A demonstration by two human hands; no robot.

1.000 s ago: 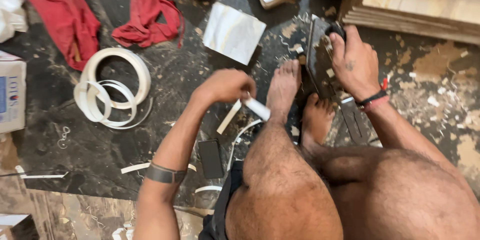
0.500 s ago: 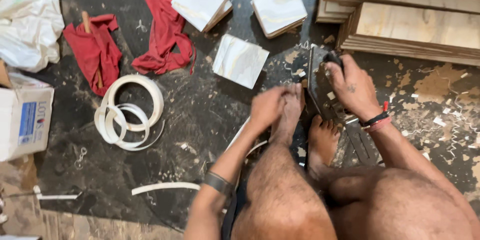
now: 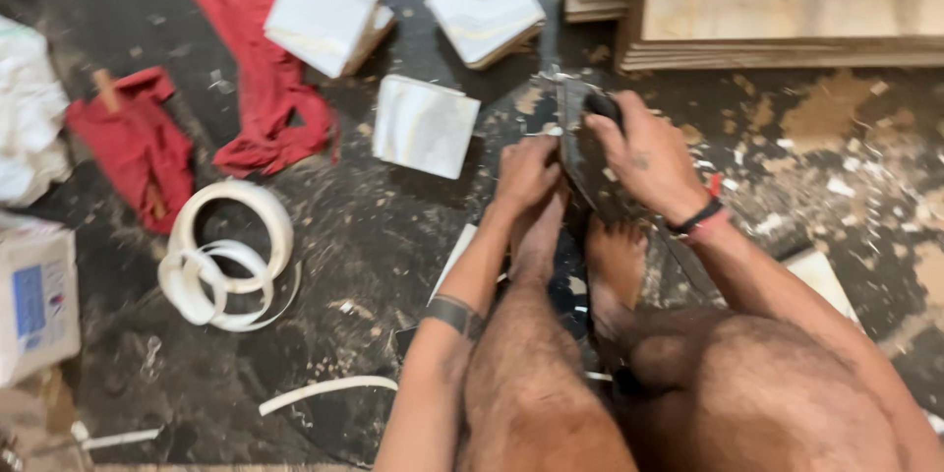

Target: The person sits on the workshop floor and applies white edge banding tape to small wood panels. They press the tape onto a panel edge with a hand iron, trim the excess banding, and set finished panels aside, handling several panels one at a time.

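Observation:
I sit on a dark floor with my bare legs and feet (image 3: 615, 265) stretched forward. My right hand (image 3: 644, 157), with a black and red band at the wrist, grips a dark metal hand tool (image 3: 580, 133) from above. My left hand (image 3: 526, 172) is curled against the tool's left side, just above my left foot (image 3: 539, 236). Motion blur hides whether its fingers hold anything. A dark band sits on my left forearm (image 3: 454, 315). A thin white strip (image 3: 454, 258) lies under that arm.
Square white-faced blocks (image 3: 425, 125) (image 3: 324, 10) (image 3: 484, 2) lie ahead. Stacked plywood boards (image 3: 787, 15) sit at the top right. Red cloths (image 3: 270, 88) (image 3: 133, 143), coils of white edge band (image 3: 226, 251) and a cardboard box (image 3: 34, 300) are at the left. Chips litter the right floor.
My left hand has moved forward from near my knee to the tool, beside my right hand. The view has shifted, bringing more of the blocks and boards into sight.

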